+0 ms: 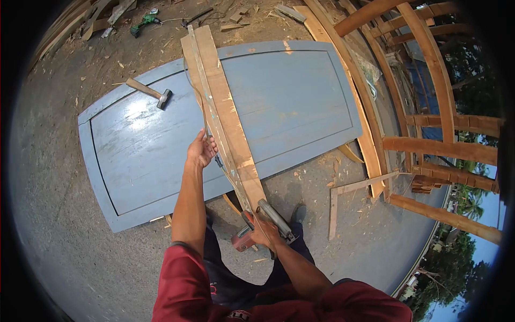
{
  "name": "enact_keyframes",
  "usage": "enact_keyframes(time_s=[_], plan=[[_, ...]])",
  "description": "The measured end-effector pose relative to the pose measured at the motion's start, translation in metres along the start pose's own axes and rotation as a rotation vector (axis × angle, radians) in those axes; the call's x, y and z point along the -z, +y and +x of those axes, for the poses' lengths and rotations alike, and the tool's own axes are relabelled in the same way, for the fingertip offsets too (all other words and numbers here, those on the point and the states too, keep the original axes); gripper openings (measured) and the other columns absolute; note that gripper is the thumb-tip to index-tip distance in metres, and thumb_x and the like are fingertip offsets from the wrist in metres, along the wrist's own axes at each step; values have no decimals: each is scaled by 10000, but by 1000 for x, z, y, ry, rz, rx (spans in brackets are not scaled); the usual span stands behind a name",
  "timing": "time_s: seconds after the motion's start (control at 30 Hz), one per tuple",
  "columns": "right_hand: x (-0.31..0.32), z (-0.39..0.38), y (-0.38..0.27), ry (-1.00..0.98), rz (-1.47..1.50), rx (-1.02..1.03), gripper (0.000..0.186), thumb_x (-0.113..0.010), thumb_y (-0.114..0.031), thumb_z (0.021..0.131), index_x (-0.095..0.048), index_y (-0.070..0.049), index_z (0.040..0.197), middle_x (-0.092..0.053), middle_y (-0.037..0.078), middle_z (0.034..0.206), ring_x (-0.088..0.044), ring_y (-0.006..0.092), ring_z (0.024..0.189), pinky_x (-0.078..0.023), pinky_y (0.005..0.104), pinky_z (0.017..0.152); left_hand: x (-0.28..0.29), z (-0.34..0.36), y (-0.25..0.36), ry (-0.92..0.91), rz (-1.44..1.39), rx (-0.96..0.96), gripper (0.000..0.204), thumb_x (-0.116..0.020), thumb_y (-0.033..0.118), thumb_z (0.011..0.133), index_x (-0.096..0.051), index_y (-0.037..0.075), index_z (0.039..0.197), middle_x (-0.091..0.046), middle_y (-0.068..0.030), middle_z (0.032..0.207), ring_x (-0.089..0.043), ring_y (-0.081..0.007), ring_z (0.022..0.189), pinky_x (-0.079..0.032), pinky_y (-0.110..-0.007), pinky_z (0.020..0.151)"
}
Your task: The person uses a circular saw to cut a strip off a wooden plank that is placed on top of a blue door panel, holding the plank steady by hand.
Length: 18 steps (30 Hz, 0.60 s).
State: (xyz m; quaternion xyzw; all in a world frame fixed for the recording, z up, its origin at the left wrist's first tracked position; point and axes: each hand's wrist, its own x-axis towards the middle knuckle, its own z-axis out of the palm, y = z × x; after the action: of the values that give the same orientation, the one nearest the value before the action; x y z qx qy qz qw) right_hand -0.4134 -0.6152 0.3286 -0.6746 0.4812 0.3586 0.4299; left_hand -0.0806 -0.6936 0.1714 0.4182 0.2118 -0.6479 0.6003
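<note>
My right hand is wrapped round the handle of a red circular saw. The saw rests at the near end of a long wooden plank, its grey blade guard toward the right. My left hand is turned palm up with loosely curled fingers, and the saw's power cord runs between thumb and fingers. A narrow, paint-flecked wooden strip lies lengthwise along the plank. Both cross a blue-grey panelled door lying flat beneath them.
A hammer with a wooden handle lies on the door's left half. Beyond it are a green power drill and scrap wood on the ground. An L-shaped wooden piece and a timber frame stand to the right.
</note>
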Motion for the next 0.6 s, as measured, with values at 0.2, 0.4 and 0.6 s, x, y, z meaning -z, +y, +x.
enact_keyframes(time_s=[0.2,0.4,0.6], plan=[[-8,-26,74,-11,94,-74,737,-703,-238,794,-371,2,1406,-677,290,1162,-655,462,1087,-496,545,963,71,-55,224,133,-295,-572,248,-539,228,1065,-513,108,849,-306,71,593,-288,-68,467,-349,-259,493],[-22,-54,116,70,76,-167,787,-709,-301,819,-355,-71,1482,-674,279,1167,-669,479,1019,-520,551,917,197,-227,201,658,-96,-861,316,-521,254,1077,-459,130,793,-263,53,623,-277,-84,493,-335,-285,492],[-30,-62,179,281,399,-174,574,-726,-321,840,-563,-43,1315,-710,240,997,-689,451,902,-544,521,795,231,-225,3,1516,1829,-651,716,-717,237,881,-399,-9,1473,-488,-275,1406,-469,-422,1297,-405,-540,1035]])
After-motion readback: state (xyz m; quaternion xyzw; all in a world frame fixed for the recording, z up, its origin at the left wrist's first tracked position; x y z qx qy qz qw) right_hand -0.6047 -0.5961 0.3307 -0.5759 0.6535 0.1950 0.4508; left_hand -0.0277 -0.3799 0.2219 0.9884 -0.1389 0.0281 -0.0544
